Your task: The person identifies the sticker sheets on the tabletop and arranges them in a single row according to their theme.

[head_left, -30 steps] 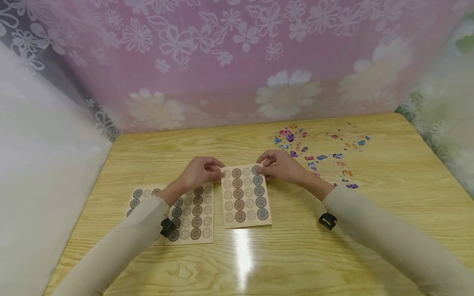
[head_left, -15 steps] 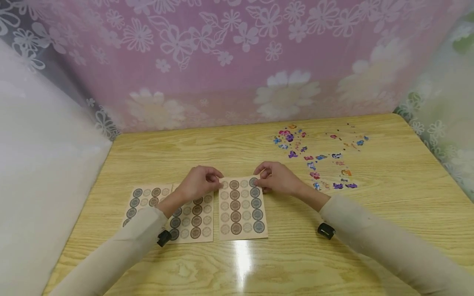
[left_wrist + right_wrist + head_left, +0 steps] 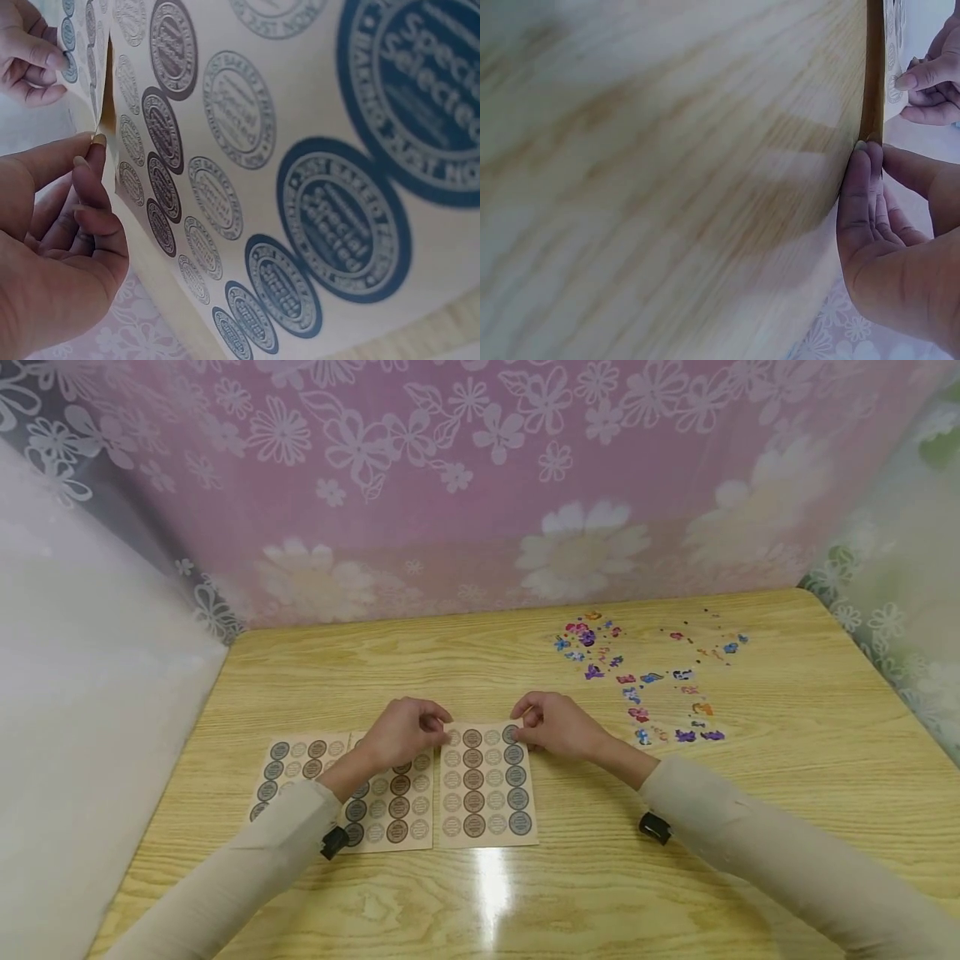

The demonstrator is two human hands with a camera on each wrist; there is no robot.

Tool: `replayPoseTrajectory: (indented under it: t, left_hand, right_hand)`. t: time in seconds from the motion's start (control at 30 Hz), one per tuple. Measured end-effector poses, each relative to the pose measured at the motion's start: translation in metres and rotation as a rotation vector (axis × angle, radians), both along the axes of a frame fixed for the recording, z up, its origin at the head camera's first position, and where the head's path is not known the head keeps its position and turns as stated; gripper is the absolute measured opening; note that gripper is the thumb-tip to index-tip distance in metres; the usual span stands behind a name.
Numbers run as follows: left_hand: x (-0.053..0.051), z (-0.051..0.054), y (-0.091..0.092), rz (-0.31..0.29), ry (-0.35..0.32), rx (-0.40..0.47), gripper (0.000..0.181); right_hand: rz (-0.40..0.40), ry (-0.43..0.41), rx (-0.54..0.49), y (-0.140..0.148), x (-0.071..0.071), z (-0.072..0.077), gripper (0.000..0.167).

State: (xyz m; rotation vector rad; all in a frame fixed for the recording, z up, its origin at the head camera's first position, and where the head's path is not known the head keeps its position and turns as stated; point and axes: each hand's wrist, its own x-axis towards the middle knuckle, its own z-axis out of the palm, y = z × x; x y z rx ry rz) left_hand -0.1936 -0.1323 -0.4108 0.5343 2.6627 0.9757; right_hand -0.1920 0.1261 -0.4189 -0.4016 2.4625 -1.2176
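Observation:
A beige sheet of round stickers (image 3: 483,785), in brown, blue and pale columns, lies beside a similar sheet (image 3: 408,810) with a narrow gap between them. At its upper left corner my left hand (image 3: 403,732) pinches the edge between thumb and fingers. My right hand (image 3: 562,727) pinches the upper right corner. The left wrist view shows the left hand (image 3: 67,247) at the paper's edge, near printed "Special Selected" stickers (image 3: 330,217). In the right wrist view, the right hand (image 3: 900,247) grips the sheet's edge, seen nearly side-on.
Further left lies another sticker sheet (image 3: 307,764), partly covered by the left forearm. Small colourful stickers (image 3: 684,675) are spread over the right back of the wood-grain table (image 3: 615,877). A pink floral curtain (image 3: 450,510) hangs behind the table's back edge.
Both hands have brought the sheet toward the table's front and slightly left, lining it up next to the neighbouring sheet. In the last half second it shifted only a little to the left.

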Motion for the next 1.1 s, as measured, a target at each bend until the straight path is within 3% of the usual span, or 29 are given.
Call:
replayPoseTrajectory:
  t: [0.37,1.1]
  left_hand:
    - [0.0008,0.0014,0.0014,-0.043,0.081,-0.088,0.021]
    - [0.0006,0.0038,0.0025,-0.041,0.116,-0.150,0.021]
  right_hand:
    - [0.007,0.020,0.040,-0.0039,-0.0012,-0.0016,0.020]
    - [-0.002,0.106,0.100,-0.0082,-0.0008,-0.0013,0.020]
